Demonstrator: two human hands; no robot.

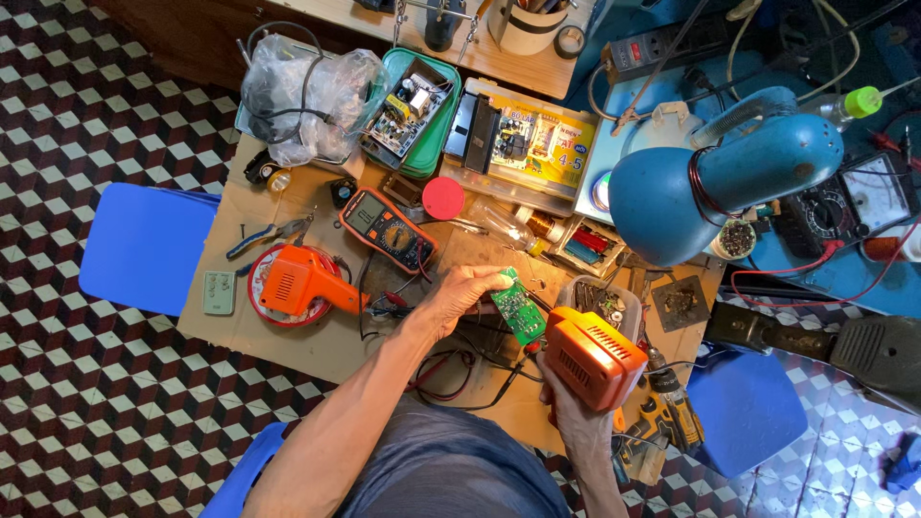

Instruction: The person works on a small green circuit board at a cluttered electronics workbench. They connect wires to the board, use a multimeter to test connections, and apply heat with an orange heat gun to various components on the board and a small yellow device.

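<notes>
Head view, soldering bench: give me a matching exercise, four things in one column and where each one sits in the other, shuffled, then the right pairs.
Things:
1. green circuit board
2. orange soldering gun
3. multimeter
4. blue lamp

Places:
A. lying on the cardboard, beyond the left hand
B. in the grip of the right hand
C. hanging over the right side of the bench
D. pinched in the fingers of the left hand

Pairs: 1-D, 2-B, 3-A, 4-C
</notes>
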